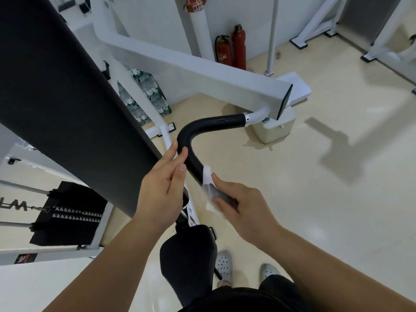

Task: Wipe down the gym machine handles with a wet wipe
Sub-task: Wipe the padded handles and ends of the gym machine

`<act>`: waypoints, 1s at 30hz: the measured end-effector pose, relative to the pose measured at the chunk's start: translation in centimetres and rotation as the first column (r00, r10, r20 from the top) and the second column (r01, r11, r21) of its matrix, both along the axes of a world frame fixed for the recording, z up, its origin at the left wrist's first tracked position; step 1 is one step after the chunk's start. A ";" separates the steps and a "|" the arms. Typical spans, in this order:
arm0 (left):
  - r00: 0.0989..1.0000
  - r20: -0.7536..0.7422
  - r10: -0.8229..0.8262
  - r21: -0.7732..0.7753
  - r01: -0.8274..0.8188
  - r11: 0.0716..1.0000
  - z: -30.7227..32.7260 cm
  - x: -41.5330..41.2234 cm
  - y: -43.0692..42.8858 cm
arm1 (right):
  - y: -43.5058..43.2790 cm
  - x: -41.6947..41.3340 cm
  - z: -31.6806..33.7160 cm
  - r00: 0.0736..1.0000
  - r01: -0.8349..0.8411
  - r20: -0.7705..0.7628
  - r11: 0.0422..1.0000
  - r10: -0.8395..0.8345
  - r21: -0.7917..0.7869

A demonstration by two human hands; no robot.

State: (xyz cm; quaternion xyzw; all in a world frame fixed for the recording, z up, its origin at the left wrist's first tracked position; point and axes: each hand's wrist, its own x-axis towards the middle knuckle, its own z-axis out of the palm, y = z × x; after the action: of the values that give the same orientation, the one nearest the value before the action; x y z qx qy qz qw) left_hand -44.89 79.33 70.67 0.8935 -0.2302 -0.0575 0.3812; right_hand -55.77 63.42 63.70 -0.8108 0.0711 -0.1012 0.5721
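Padding of the black backrest (56, 86) fills my left; beside it my left hand (161, 185) lies with near-straight fingers touching the black handle (213, 122) just below its bend, steadying rather than gripping. Further right, the wet wipe (207, 178) is wrapped on the handle's lower straight, near its end, and my right hand (238, 206) is curled round wipe and handle together. To do this stroke well, I judge I should squeeze evenly, twist while sliding up toward the bend, and lift the left fingers clear ahead of the wipe.
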 end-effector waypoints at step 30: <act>0.881 -0.297 0.369 -0.303 -0.453 0.838 -1.3 -8.1 -1.9 | 0.4 1.8 2.6 0.929 -0.365 -0.069 0.876 0.362 -0.314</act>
State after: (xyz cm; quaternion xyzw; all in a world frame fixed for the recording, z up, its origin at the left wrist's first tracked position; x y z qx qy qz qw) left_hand -52.98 77.47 69.41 0.8232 0.0065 -0.0316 0.5669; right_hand -53.94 63.85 66.28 -0.8923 -0.0976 0.0011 0.4407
